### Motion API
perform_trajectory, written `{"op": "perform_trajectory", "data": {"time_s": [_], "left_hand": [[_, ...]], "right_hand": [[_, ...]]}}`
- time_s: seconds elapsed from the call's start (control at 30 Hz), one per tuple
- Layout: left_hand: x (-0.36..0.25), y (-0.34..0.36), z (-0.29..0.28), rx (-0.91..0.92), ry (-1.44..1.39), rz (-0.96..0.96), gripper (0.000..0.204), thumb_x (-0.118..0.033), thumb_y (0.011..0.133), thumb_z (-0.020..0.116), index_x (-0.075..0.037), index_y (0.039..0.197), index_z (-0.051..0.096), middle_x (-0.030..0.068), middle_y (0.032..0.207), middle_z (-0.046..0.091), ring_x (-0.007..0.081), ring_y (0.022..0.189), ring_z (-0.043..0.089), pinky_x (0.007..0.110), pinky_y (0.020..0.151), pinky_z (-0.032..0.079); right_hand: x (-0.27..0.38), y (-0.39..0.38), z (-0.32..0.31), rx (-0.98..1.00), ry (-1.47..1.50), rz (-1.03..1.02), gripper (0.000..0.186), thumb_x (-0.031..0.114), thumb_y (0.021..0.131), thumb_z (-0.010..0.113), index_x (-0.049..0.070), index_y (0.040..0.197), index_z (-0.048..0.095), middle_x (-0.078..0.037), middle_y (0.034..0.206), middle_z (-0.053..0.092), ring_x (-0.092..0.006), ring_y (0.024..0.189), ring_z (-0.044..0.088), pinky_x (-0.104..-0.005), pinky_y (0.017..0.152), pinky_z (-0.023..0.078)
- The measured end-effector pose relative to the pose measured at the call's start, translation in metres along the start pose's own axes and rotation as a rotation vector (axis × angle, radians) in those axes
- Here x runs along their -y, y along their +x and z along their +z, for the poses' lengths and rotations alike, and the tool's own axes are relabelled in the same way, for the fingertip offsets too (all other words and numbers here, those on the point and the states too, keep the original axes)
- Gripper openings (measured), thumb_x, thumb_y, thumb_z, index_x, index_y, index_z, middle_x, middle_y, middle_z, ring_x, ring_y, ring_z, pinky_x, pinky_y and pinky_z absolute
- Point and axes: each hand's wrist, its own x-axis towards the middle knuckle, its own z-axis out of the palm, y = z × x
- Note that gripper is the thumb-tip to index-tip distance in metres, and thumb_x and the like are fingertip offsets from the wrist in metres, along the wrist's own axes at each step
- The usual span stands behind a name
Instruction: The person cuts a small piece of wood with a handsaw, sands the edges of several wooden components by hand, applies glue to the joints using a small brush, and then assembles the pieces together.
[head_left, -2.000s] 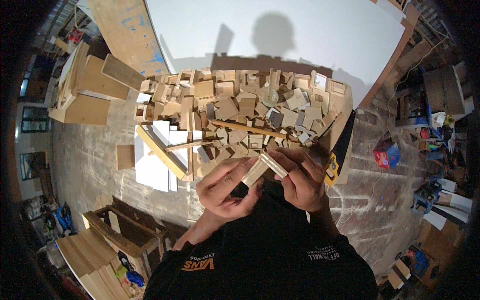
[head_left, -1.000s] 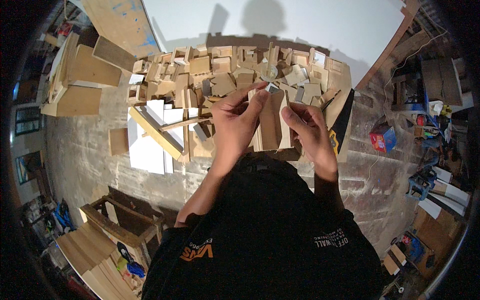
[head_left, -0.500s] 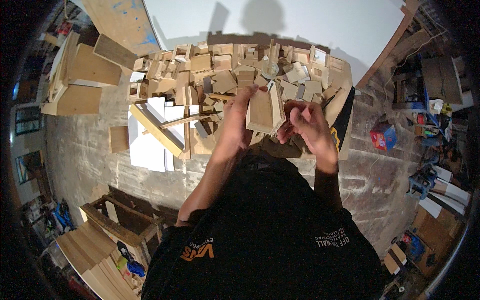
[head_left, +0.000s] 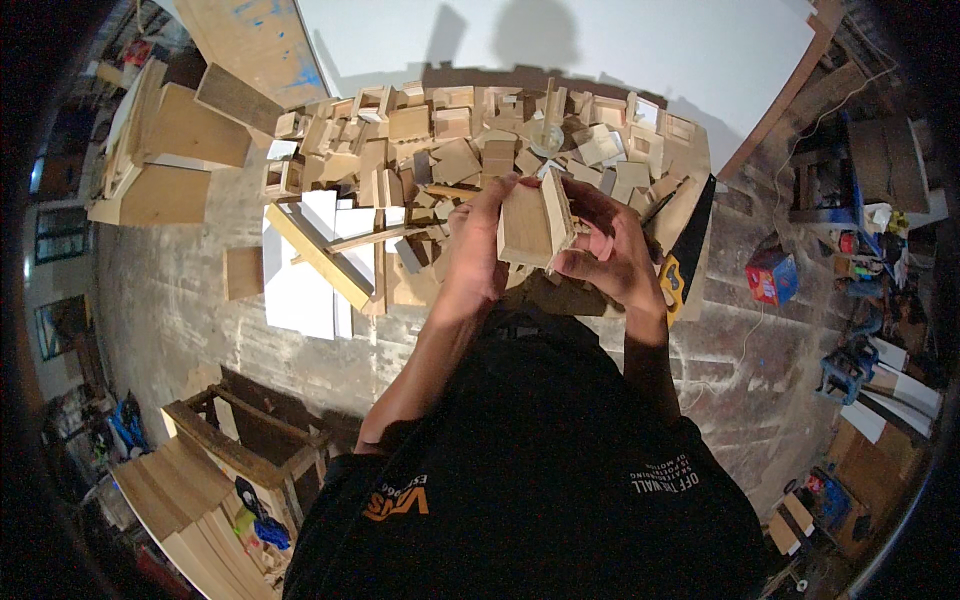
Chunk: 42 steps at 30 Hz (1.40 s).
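A small wooden piece of joined boards (head_left: 527, 222), with a rough splintered edge on its right side, is held up in front of my chest. My left hand (head_left: 476, 250) is closed on its left side, thumb near the top corner. Around its right side, by the rough edge, the fingers and thumb of my right hand (head_left: 625, 255) are closed. The piece hides part of the cluttered work surface beneath. Beyond it stands a clear cup (head_left: 547, 140) with a wooden stick upright at it. A handsaw (head_left: 676, 284) with a yellow and black handle lies right of my right hand.
Many wooden offcuts and small box-like pieces (head_left: 408, 124) cover the work surface. White sheets (head_left: 300, 312) lie at the left under a long wooden strip (head_left: 318, 258). A red and blue box (head_left: 770, 276) sits on the floor at right; a wooden frame (head_left: 225, 440) stands lower left.
My right hand has closed in from beside the wooden piece and now grips its right side. The left hand keeps its hold, and the view has shifted slightly.
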Motion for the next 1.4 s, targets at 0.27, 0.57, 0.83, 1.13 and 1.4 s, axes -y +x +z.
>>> {"op": "perform_trajectory", "data": {"time_s": [0.27, 0.57, 0.83, 1.13, 1.4], "left_hand": [[-0.003, -0.011, -0.006, 0.101, 0.302, 0.170, 0.033, -0.027, 0.099, 0.049, -0.001, 0.117, 0.059, 0.0102, 0.108, 0.066, 0.0206, 0.099, 0.065, 0.035, 0.087, 0.052], [-0.002, -0.009, -0.009, 0.048, 0.042, 0.013, 0.033, -0.032, 0.102, 0.048, -0.004, 0.117, 0.059, 0.0078, 0.108, 0.065, 0.0201, 0.098, 0.066, 0.035, 0.085, 0.053], [-0.005, -0.010, -0.010, 0.030, 0.042, 0.005, 0.035, -0.032, 0.103, 0.046, -0.003, 0.117, 0.058, 0.0080, 0.107, 0.065, 0.0190, 0.096, 0.065, 0.033, 0.084, 0.053], [-0.012, -0.012, -0.004, -0.022, 0.058, 0.007, 0.033, -0.027, 0.103, 0.045, -0.001, 0.118, 0.058, 0.0089, 0.106, 0.065, 0.0188, 0.095, 0.066, 0.033, 0.082, 0.053], [-0.013, -0.015, -0.001, -0.054, 0.091, 0.226, 0.029, -0.021, 0.097, 0.058, 0.005, 0.098, 0.071, 0.0084, 0.091, 0.069, 0.0113, 0.082, 0.063, 0.027, 0.076, 0.050]], "right_hand": [[-0.001, 0.001, -0.002, 0.026, -0.040, 0.018, 0.081, 0.017, 0.072, 0.087, -0.001, 0.140, 0.047, -0.013, 0.135, 0.056, -0.0233, 0.123, 0.056, -0.0433, 0.098, 0.054], [0.002, 0.002, 0.006, 0.037, -0.012, 0.018, 0.089, 0.026, 0.068, 0.091, -0.001, 0.140, 0.046, -0.014, 0.135, 0.057, -0.0246, 0.125, 0.054, -0.0495, 0.100, 0.051], [0.005, 0.005, 0.010, 0.049, -0.055, 0.031, 0.091, 0.029, 0.067, 0.091, -0.001, 0.140, 0.046, -0.013, 0.135, 0.057, -0.0235, 0.125, 0.054, -0.0494, 0.100, 0.051], [0.001, 0.008, 0.006, 0.077, -0.113, 0.003, 0.094, 0.028, 0.066, 0.092, 0.000, 0.142, 0.044, -0.013, 0.136, 0.056, -0.0240, 0.127, 0.052, -0.0485, 0.100, 0.051], [-0.010, 0.014, -0.001, 0.155, 0.041, -0.083, 0.100, 0.024, 0.062, 0.095, 0.000, 0.144, 0.042, -0.012, 0.143, 0.046, -0.0248, 0.132, 0.046, -0.0463, 0.104, 0.048]]}}
